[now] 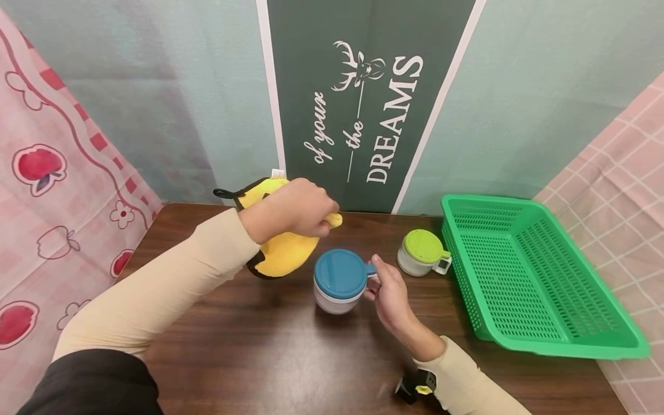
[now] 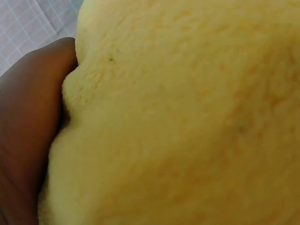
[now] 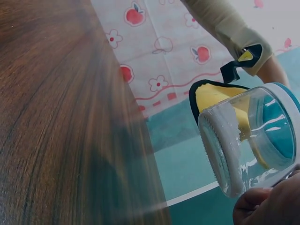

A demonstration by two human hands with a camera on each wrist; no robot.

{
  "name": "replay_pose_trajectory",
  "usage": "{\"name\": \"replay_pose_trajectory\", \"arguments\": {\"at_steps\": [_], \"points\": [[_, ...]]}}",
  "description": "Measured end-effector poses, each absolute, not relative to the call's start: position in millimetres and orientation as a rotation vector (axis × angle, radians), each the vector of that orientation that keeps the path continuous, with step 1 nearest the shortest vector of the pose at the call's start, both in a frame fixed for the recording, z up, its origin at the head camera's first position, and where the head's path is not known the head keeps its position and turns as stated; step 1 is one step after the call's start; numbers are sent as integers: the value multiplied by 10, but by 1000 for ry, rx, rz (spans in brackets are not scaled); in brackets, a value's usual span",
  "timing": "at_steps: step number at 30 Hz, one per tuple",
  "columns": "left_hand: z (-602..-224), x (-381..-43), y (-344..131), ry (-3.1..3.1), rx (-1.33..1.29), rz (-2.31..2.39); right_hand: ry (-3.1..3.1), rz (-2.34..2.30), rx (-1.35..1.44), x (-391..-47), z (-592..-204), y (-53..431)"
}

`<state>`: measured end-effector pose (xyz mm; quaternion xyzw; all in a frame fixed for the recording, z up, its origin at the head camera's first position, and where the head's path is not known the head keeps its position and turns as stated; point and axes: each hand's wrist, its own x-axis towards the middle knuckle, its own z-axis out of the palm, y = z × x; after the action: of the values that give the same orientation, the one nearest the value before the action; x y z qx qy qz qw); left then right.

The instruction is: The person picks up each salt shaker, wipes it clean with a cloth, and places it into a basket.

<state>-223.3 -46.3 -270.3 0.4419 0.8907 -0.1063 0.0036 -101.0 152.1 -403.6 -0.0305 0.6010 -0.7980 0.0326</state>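
My left hand [image 1: 303, 208] grips a yellow cloth [image 1: 287, 253] with black edging and a small black loop; one bunched end pokes out past the fingers. In the left wrist view the plush fabric [image 2: 178, 112] fills most of the picture beside the thumb. With curled fingers and thumb, my right hand [image 1: 391, 294] holds the handle of a clear seasoning jar [image 1: 339, 282] with a blue lid. White contents lie at the bottom of the jar, which is raised above the table in the right wrist view. The cloth hangs just left of the jar.
A smaller jar with a lime-green lid [image 1: 422, 246] stands on the brown wooden table [image 1: 290, 357], right of my right hand. Beside it sits a green perforated basket [image 1: 529, 288]. A printed curtain [image 1: 358, 115] hangs behind the table.
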Motion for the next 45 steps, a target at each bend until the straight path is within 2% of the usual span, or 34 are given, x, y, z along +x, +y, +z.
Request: {"name": "replay_pose_trajectory", "arguments": {"at_steps": [19,45], "points": [[-2967,-2215,-956,2732,1205,-68,1844,-2444,-30,-990,-4004,1590],[-3676,-1894,-2108,2784,992,210,1810,-2487,-36,-968,-3969,1675]]}}
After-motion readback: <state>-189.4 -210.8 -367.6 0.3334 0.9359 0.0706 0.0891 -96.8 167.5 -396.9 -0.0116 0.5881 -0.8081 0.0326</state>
